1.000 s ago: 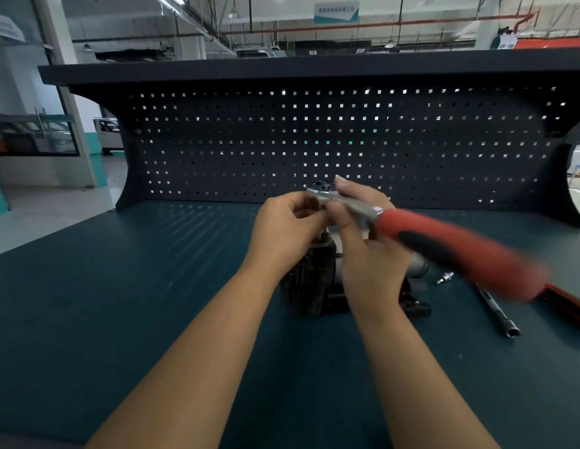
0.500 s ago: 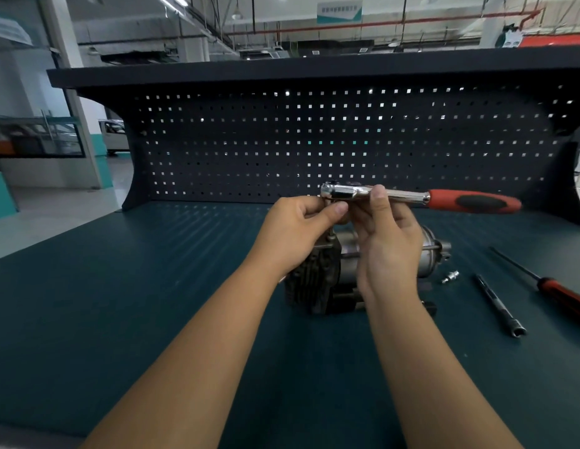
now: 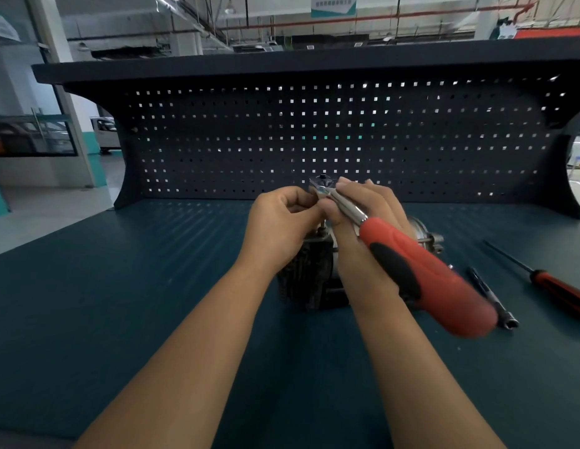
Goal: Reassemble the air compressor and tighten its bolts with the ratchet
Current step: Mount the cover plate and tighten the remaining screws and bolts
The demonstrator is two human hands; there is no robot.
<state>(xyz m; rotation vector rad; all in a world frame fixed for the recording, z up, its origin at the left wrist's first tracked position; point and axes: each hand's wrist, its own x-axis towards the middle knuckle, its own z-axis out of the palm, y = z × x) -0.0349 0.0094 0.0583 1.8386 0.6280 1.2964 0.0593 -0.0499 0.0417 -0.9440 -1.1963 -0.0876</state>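
head view, the only one. grips the ratchet (image 3: 402, 257) with the right hand (image 3: 366, 215), fingers wrapped round the chrome shank just behind the head instead of the red handle, probably for fine control while seating the drive. points the red handle, blurred, out toward the camera, above and to the right of the air compressor (image 3: 306, 281). pinches the ratchet's head from the left with the left hand (image 3: 280, 222), fingers curled tight, likely to steady it over a thin stem running down into the top of the air compressor; cannot tell whether a socket or a bolt sits under the fingertips.

leaves the air compressor standing on the bench top (image 3: 120, 286) directly below both hands, dark finned end to the left, round silver body to the right, mostly covered by the wrists.

to the right of the air compressor: a small metal fitting (image 3: 450, 266) close by, then a slim black extension bar (image 3: 494, 301), then a red-handled screwdriver (image 3: 560, 288) farthest out, all lying loose, presumably within reach for later bolts. behind the air compressor: a dark pegboard (image 3: 314, 134).

looks like the tightening stage, engaging a bolt on top of the air compressor. needs the drive square on the bolt before any swing; otherwise risks slipping and rounding it.
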